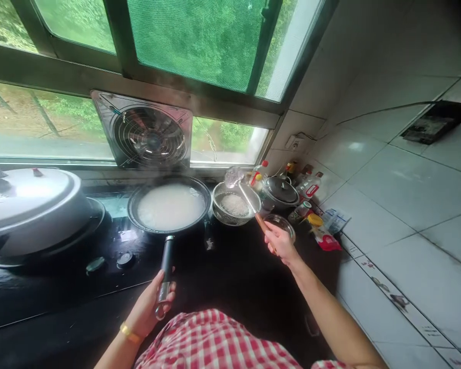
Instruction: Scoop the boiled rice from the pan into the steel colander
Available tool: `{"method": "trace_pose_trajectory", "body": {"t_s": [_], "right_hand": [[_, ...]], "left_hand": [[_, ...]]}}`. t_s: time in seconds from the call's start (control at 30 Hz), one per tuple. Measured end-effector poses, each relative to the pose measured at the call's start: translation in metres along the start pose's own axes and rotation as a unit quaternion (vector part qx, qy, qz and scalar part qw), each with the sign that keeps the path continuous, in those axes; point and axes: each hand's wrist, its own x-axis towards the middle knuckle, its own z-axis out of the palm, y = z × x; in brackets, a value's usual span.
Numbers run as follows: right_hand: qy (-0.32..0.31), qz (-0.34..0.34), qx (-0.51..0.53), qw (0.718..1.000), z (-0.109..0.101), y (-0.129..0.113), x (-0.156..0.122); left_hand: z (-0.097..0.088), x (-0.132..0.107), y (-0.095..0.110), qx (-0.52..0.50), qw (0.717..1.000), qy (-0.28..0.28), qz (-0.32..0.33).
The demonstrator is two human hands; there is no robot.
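My left hand (156, 302) is wrapped round the dark handle of a frying pan (168, 234), which sits on the stove. Cloudy white liquid (171, 206) fills the pan, and steam rises from it. In my right hand (279, 243) is a skimmer (248, 195), gripped by its brown handle. Its round metal head is tilted above the far rim of a metal strainer basket (234, 220), just right of the pan. White grains that look like rice (234, 204) lie in the basket. Beyond my right fingers stands a round bowl (286, 225), partly hidden.
A large silver pressure cooker (42, 210) stands on the left. Stove knobs (125, 260) are in front of it. A lidded dark pot (281, 192), bottles (311, 185) and a red packet (326, 240) crowd the right wall. An exhaust fan (151, 138) is set in the window behind.
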Motion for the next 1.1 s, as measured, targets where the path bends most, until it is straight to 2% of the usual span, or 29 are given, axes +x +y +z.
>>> {"method": "trace_pose_trajectory", "body": {"t_s": [0.07, 0.13, 0.27, 0.37, 0.5, 0.77, 0.93, 1.1], "right_hand": [[-0.049, 0.005, 0.033, 0.998, 0.019, -0.011, 0.001], [-0.086, 0.002, 0.011, 0.996, 0.042, -0.019, 0.009], [-0.134, -0.038, -0.123, 0.983, 0.089, -0.030, 0.040], [-0.151, -0.065, -0.192, 0.968, 0.111, -0.036, 0.063], [-0.188, -0.007, -0.193, 0.963, 0.121, -0.043, 0.076], [-0.290, 0.122, -0.112, 0.943, 0.125, -0.055, 0.065], [-0.332, 0.165, -0.070, 0.926, 0.146, -0.056, 0.061], [-0.342, 0.208, 0.002, 0.916, 0.167, -0.050, 0.062]], "left_hand": [[0.001, -0.001, 0.000, -0.003, 1.000, -0.003, 0.002], [0.003, -0.003, 0.000, -0.009, 1.000, 0.002, 0.002], [0.007, -0.006, 0.001, -0.029, 1.000, 0.005, 0.006], [0.008, -0.007, 0.001, -0.037, 0.999, -0.004, 0.008], [0.008, -0.007, -0.002, -0.034, 0.999, -0.010, 0.021], [0.004, -0.003, -0.003, -0.020, 1.000, -0.022, 0.007], [0.005, -0.004, -0.002, -0.010, 0.999, -0.020, -0.023], [0.007, -0.007, -0.002, -0.024, 1.000, -0.005, -0.003]]}}
